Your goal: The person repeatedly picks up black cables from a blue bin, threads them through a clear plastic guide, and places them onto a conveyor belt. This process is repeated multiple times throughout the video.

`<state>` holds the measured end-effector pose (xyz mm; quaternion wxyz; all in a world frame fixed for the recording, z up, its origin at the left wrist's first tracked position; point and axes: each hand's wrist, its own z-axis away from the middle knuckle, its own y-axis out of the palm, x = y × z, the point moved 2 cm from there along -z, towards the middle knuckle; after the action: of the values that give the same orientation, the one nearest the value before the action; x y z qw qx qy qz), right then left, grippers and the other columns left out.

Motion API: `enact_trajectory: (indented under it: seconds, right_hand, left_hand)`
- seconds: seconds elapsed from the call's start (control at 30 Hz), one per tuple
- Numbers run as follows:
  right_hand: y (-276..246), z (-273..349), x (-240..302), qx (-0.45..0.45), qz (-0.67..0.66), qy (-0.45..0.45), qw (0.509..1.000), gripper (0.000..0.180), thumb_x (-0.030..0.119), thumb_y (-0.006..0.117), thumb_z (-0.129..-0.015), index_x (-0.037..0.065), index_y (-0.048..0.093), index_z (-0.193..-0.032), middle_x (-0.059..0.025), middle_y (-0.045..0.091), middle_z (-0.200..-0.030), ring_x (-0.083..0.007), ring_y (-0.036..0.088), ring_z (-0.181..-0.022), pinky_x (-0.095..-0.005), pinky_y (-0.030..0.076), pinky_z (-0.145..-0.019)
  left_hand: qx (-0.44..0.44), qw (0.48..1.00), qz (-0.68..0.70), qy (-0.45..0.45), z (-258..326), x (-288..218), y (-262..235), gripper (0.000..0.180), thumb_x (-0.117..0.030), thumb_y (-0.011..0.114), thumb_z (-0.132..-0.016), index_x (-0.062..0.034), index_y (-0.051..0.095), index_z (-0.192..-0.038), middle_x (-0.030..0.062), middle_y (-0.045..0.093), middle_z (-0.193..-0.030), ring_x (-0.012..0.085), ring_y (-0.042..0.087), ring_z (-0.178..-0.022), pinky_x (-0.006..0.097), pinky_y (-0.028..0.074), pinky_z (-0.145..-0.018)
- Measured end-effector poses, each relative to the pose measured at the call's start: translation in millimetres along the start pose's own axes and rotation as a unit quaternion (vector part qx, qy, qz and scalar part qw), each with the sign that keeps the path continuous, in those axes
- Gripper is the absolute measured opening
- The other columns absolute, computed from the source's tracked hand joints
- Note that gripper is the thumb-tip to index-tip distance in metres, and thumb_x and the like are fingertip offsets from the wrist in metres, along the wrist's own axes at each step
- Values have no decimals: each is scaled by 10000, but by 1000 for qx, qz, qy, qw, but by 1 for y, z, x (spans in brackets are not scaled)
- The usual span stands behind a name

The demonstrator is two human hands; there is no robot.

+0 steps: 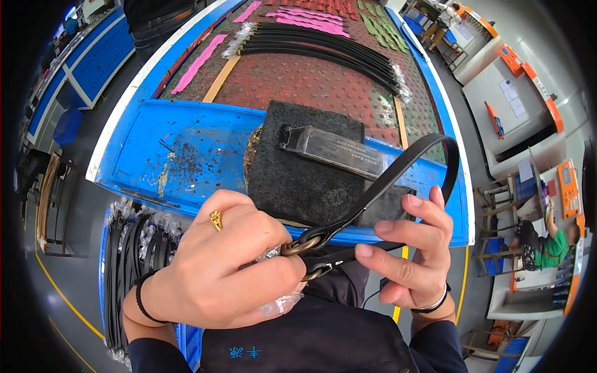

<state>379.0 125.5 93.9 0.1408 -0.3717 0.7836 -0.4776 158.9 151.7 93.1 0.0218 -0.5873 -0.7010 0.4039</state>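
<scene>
Here the left hand (217,267) is closed around the brass buckle (303,247) and its clear wrap (281,303). The right hand (413,248), fingers half curled, pinches the black belt strap (398,171) over the blue workbench's (186,149) near edge.

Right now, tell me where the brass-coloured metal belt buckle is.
Head view, lower centre: the brass-coloured metal belt buckle sits between the left hand and right hand, on the black leather belt, below the dark pad.

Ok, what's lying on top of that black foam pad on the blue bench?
A clear rectangular block lies on the black foam pad. The looped black belt covers the pad's right edge, so anything there stays hidden.
</scene>
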Motion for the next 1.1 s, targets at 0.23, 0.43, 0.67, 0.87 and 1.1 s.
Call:
enact_trajectory:
  seconds: [0.23,0.43,0.67,0.87,1.1]
  right_hand:
    - [4,-2,-2,-34,7,-11,999,468,507,380,-882,175,695,-981,-29,578,-1005,-264,462,-1092,-477,205,-1040]
    - [-4,32,-18,-237,-28,-4,971,509,503,332,-901,133,682,-934,-79,575,-995,-275,469,-1081,-507,267,-1003]
    - [23,74,-47,33,137,255,957,324,270,474,-865,38,642,-1016,-150,443,-1264,-365,344,-1220,-544,179,-1026]
    - [27,68,-46,85,153,285,942,330,240,566,-817,45,619,-1078,-145,364,-1365,-383,200,-1315,-544,112,-1047]
    - [20,75,-41,86,158,305,935,343,232,589,-801,49,613,-1090,-150,355,-1370,-395,188,-1315,-548,110,-1047]
  left_hand:
    - [2,1000,5,0,0,0,0,272,-71,714,-444,-96,595,-688,45,481,-704,225,466,-583,350,382,-593]
    - [-3,1000,-12,-5,5,3,-3,283,-66,716,-437,-93,600,-693,54,481,-706,229,461,-584,356,383,-583]
    - [-123,961,176,-173,19,25,-1,137,-120,655,-735,-19,567,-763,77,514,-707,183,472,-652,301,389,-611]
    - [-217,659,641,-330,18,36,9,222,-268,483,-879,-46,476,-876,57,506,-780,138,472,-646,311,401,-694]
    - [-160,527,781,-295,16,34,11,230,-285,443,-896,-57,477,-892,31,492,-758,126,465,-639,313,376,-680]
